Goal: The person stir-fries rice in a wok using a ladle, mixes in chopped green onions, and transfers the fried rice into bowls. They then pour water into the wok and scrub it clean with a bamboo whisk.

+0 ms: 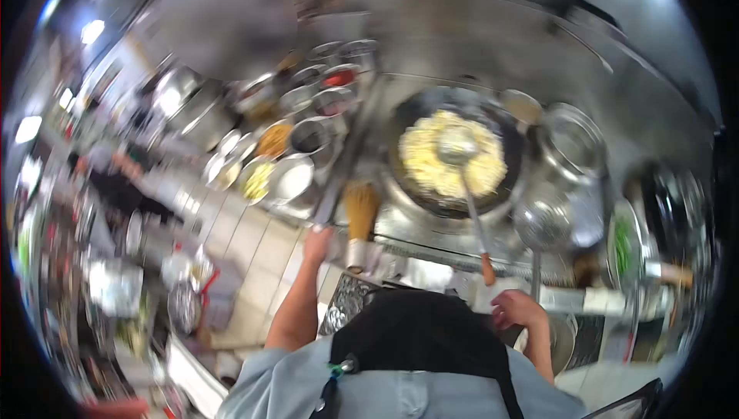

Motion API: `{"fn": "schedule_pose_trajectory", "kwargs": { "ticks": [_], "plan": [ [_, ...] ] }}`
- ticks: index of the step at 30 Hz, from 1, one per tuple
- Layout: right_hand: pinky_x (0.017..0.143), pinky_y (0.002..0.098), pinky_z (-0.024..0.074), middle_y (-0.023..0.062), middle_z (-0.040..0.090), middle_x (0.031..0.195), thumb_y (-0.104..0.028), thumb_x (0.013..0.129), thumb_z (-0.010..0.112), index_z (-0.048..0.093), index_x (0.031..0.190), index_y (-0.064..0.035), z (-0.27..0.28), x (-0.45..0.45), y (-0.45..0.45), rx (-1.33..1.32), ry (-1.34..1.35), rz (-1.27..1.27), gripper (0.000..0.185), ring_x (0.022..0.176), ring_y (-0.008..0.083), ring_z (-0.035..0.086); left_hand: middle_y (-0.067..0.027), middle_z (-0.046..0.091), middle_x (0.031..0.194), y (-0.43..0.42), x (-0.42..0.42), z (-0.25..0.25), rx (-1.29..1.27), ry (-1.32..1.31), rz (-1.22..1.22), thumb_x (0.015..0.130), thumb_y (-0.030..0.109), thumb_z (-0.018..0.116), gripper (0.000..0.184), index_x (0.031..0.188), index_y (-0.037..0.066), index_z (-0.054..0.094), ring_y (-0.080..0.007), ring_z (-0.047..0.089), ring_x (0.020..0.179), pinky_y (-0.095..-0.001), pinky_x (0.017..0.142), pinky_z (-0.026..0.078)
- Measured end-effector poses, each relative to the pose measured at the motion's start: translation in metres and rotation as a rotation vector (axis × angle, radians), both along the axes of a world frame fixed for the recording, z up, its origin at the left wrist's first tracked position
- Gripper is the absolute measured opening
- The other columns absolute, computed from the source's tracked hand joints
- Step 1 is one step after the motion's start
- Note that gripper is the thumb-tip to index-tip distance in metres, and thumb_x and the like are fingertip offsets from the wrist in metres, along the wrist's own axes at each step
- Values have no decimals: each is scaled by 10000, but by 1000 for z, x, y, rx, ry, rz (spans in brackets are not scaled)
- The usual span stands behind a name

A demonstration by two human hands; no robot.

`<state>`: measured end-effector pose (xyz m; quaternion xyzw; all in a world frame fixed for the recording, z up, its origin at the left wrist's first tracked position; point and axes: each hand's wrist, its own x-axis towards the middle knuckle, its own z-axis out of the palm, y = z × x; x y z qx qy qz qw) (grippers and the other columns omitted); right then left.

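Observation:
My left hand (317,240) is at the near end of the counter edge, beside a tan bristle brush (360,215); blur hides its fingers. My right hand (520,310) is low in front of my body, with loosely bent fingers and nothing visible in them. Just above it is the wooden handle end of a ladle (476,215), apart from the hand. The ladle's bowl rests on chopped pale yellow food, which covers much of the black wok (394,130) on the stove.
Seasoning and ingredient containers (296,178) line the left side. Right of the wok are a metal pot (573,142), a strainer (543,219) and a bowl of green pieces (622,246). A blurred round shape (227,23) fills the upper left. Another person (127,188) is far left.

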<state>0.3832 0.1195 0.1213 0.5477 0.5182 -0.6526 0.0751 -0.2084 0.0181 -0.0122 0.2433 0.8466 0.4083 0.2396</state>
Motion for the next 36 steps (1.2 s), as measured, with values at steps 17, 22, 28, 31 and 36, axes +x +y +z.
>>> {"fn": "schedule_pose_trajectory", "kwargs": {
  "ticks": [17,22,28,31,36],
  "plan": [
    [436,279,336,16,523,764,-410,1088,531,492,1489,-122,53,-171,168,181,325,-130,495,529,101,409,-228,710,1175,-6,54,34,29,33,230,884,392,709,493,1226,70,560,-405,680,1132,-525,949,531],
    [442,305,351,34,537,735,-390,1108,495,564,1390,-102,74,-180,156,481,19,120,409,498,115,388,-230,717,1150,-10,63,46,46,69,227,878,356,708,480,1223,54,566,-413,682,1115,-535,934,530],
    [466,362,410,98,555,824,-228,1112,449,389,1494,-173,56,-144,156,503,-101,264,390,506,181,415,-228,725,1117,-4,59,36,22,76,270,864,366,707,471,1198,56,586,-416,695,1076,-533,904,544],
    [423,255,365,29,568,827,-47,979,565,390,1608,-183,10,-73,177,720,32,240,666,475,92,431,-223,728,1111,-2,56,32,-50,23,205,853,371,693,430,1141,59,627,-403,706,1060,-527,861,562],
    [677,330,518,100,675,910,-107,916,648,468,1580,-197,70,-3,130,1048,-80,429,693,713,187,634,-227,574,1478,-7,41,1,-4,194,90,905,420,646,783,1599,174,382,-386,550,1373,-482,1141,439]
  ]
}}
